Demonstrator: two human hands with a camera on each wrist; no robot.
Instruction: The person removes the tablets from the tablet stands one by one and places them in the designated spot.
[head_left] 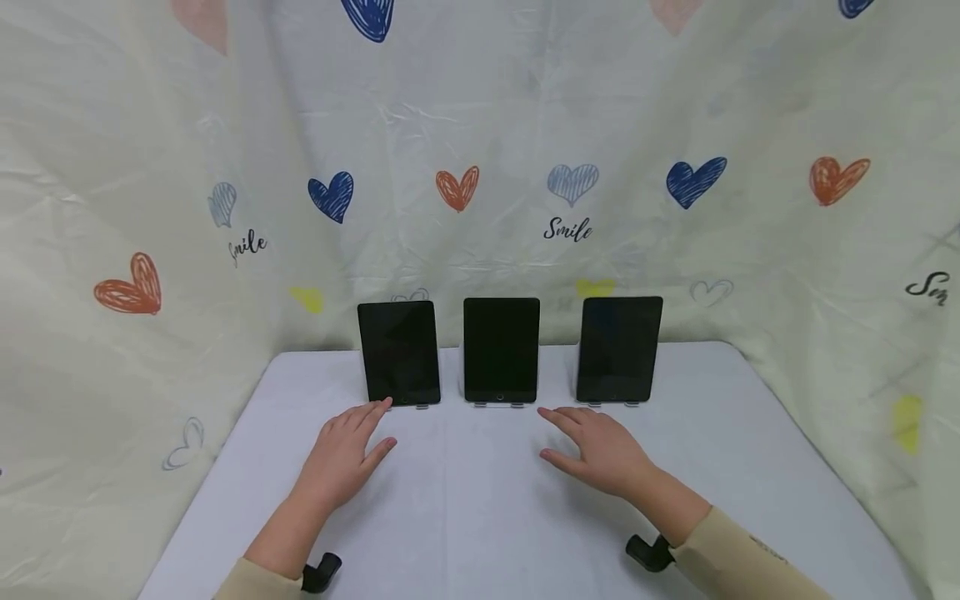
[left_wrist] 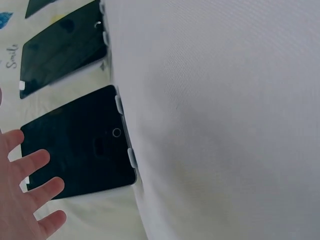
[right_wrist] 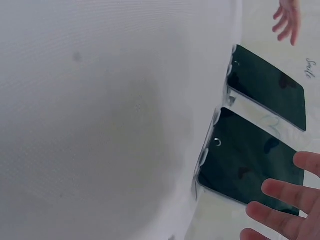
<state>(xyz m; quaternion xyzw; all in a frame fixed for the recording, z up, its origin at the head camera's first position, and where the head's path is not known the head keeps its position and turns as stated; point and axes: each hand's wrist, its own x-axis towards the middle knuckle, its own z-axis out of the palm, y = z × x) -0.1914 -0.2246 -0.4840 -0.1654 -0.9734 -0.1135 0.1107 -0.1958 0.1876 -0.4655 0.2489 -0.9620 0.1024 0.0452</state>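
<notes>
Three dark-screened tablets stand in a row on small stands: a left tablet (head_left: 400, 352), a middle tablet (head_left: 501, 350) and a right tablet (head_left: 618, 348). My left hand (head_left: 343, 454) hovers in front of the left tablet, fingers extended and holding nothing; its fingertips overlap that tablet's lower edge in the head view. In the left wrist view the fingers of the left hand (left_wrist: 30, 185) are spread before a tablet (left_wrist: 80, 142). Between the middle and right tablets, nearer to me, is my right hand (head_left: 600, 450), fingers straight, nothing held. Its fingers (right_wrist: 285, 195) spread before a tablet (right_wrist: 250, 155) in the right wrist view.
A white cloth covers the table (head_left: 480, 500). Behind it hangs a pale curtain (head_left: 495, 108) printed with hearts and the word "Smile". Black wrist devices show at the left wrist (head_left: 322, 572) and the right wrist (head_left: 649, 553).
</notes>
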